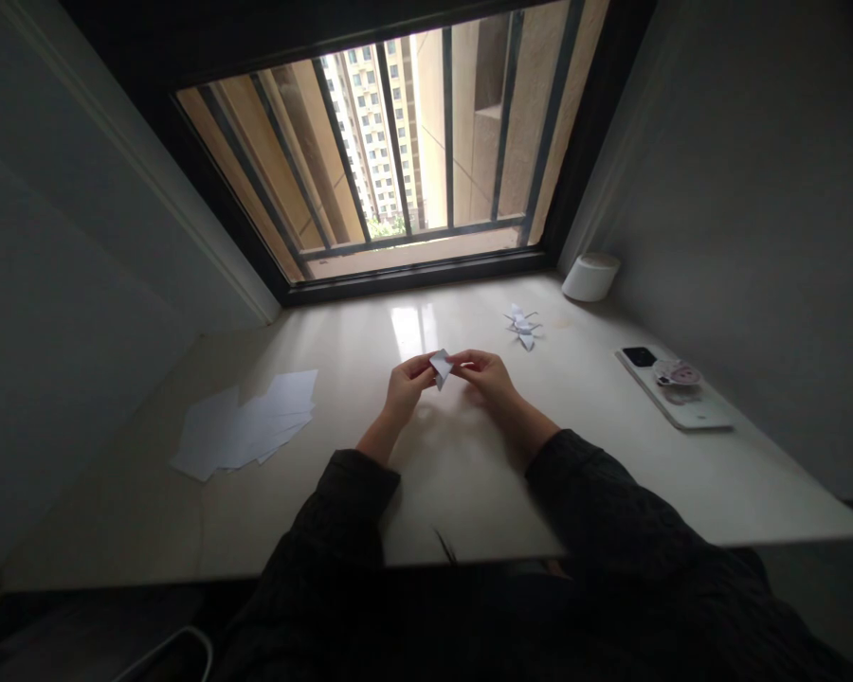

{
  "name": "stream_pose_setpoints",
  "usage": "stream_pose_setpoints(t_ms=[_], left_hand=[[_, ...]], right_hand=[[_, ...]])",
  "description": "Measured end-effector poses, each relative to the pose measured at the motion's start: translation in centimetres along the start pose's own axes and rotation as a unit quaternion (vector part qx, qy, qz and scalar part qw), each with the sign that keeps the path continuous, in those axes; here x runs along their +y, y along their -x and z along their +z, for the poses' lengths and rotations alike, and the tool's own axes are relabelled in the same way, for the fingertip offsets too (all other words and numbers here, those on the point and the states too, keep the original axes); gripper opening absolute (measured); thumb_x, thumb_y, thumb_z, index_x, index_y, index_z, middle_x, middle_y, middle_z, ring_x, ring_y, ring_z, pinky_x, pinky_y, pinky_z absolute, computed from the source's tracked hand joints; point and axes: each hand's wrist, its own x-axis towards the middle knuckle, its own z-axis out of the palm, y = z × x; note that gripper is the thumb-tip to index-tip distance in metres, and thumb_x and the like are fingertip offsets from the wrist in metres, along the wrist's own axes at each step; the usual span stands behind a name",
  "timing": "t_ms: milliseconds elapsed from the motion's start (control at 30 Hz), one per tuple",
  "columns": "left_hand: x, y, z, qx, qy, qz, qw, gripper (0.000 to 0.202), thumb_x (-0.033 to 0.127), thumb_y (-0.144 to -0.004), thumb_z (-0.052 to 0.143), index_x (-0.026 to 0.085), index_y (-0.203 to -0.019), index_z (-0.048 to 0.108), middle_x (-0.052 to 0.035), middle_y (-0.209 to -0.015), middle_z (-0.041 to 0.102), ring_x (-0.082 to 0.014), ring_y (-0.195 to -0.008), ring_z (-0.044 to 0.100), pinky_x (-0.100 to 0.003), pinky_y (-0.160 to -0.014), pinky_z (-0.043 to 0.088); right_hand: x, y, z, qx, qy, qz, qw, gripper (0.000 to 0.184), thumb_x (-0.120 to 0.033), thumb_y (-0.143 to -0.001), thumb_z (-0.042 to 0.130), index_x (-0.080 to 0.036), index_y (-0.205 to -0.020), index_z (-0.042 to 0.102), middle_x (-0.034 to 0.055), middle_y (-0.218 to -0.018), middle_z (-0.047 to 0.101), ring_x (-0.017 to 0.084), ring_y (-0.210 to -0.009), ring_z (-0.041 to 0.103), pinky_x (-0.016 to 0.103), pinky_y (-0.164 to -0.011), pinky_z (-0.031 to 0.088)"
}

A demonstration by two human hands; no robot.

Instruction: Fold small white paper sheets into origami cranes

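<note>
Between my two hands is a small folded piece of white paper (442,366), raised a little over the sill. My left hand (407,386) pinches its left edge between thumb and fingers. On the other side, my right hand (489,373) grips the right edge with thumb and forefinger. The paper has pointed corners and a diamond-like outline; its finer folds are too small to make out. Beyond my right hand lie white folded paper cranes (524,328), close together with thin points sticking out.
Loose white paper sheets (245,426) overlap at the left of the pale sill (462,502). At the right lies a white phone (682,403) with a round grip on its back. A white cylindrical object (590,278) stands by the barred window (412,152).
</note>
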Motion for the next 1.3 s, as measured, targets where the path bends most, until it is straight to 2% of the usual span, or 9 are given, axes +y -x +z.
stream_pose_setpoints(t_ms=[300,500,633,733,900,1067,1200,1300], left_hand=[[-0.2,-0.1,0.0,-0.012,0.006,0.004,1.0,0.056,0.034,-0.064,0.078,0.017,-0.115,0.065,-0.0074,-0.092,0.072,-0.0174,-0.08,0.065,-0.034,-0.078,0.053],[-0.5,-0.2,-0.5,-0.04,-0.057,0.048,0.996,0.052,0.037,-0.068,0.075,0.017,-0.116,0.064,-0.0087,-0.098,0.072,-0.0192,-0.084,0.067,-0.033,-0.075,0.055],[-0.6,-0.5,-0.8,-0.015,-0.139,0.086,0.987,0.047,0.037,-0.069,0.075,0.019,-0.112,0.068,-0.0088,-0.099,0.072,-0.0202,-0.084,0.067,-0.032,-0.073,0.055],[-0.6,-0.6,-1.0,0.008,-0.17,0.096,0.981,0.041,0.039,-0.069,0.074,0.02,-0.106,0.071,-0.0091,-0.102,0.072,-0.0207,-0.085,0.067,-0.035,-0.078,0.055],[-0.6,-0.7,-1.0,0.024,-0.1,0.065,0.993,0.04,0.04,-0.067,0.076,0.016,-0.099,0.073,-0.0089,-0.097,0.073,-0.0217,-0.085,0.068,-0.04,-0.083,0.053],[-0.8,-0.6,-0.5,0.039,-0.039,0.047,0.997,0.038,0.039,-0.064,0.078,0.016,-0.095,0.074,-0.0081,-0.093,0.074,-0.02,-0.082,0.068,-0.041,-0.085,0.053],[-1.0,-0.3,0.0,0.065,-0.037,0.056,0.996,0.041,0.039,-0.063,0.079,0.017,-0.097,0.073,-0.0084,-0.092,0.074,-0.0201,-0.081,0.068,-0.039,-0.081,0.054],[-1.2,-0.1,0.3,0.063,-0.046,0.056,0.995,0.047,0.038,-0.061,0.08,0.017,-0.102,0.072,-0.0081,-0.089,0.074,-0.0194,-0.08,0.068,-0.037,-0.08,0.054]], right_hand=[[0.0,0.1,0.2,0.032,-0.043,0.029,0.998,0.029,-0.039,-0.056,0.082,-0.021,-0.077,0.074,0.0039,-0.078,0.074,0.021,-0.078,0.068,0.038,-0.082,0.051],[-0.8,0.5,0.3,0.035,-0.061,0.078,0.994,0.032,-0.039,-0.053,0.082,-0.02,-0.079,0.076,0.0055,-0.079,0.075,0.023,-0.08,0.069,0.039,-0.085,0.05],[-0.9,0.5,0.3,0.043,-0.061,0.073,0.995,0.029,-0.037,-0.054,0.083,-0.021,-0.078,0.076,0.0054,-0.079,0.075,0.024,-0.082,0.069,0.04,-0.088,0.049],[-1.0,0.5,0.3,0.037,-0.062,0.062,0.995,0.03,-0.038,-0.055,0.083,-0.021,-0.079,0.077,0.0055,-0.083,0.076,0.024,-0.086,0.069,0.041,-0.091,0.048],[-1.2,0.5,0.3,0.023,-0.064,0.068,0.995,0.032,-0.04,-0.057,0.082,-0.021,-0.082,0.077,0.0063,-0.086,0.076,0.025,-0.088,0.069,0.04,-0.09,0.049],[-0.5,0.4,0.7,0.055,-0.093,0.083,0.991,0.036,-0.043,-0.057,0.082,-0.019,-0.084,0.076,0.0076,-0.085,0.075,0.022,-0.081,0.068,0.039,-0.085,0.051],[0.3,0.3,1.0,0.078,-0.132,0.091,0.984,0.037,-0.042,-0.056,0.082,-0.019,-0.084,0.076,0.007,-0.085,0.075,0.021,-0.078,0.068,0.038,-0.081,0.053],[0.6,0.3,1.1,0.095,-0.146,0.085,0.981,0.037,-0.041,-0.055,0.083,-0.02,-0.084,0.074,0.0061,-0.083,0.075,0.021,-0.077,0.069,0.037,-0.078,0.053]])
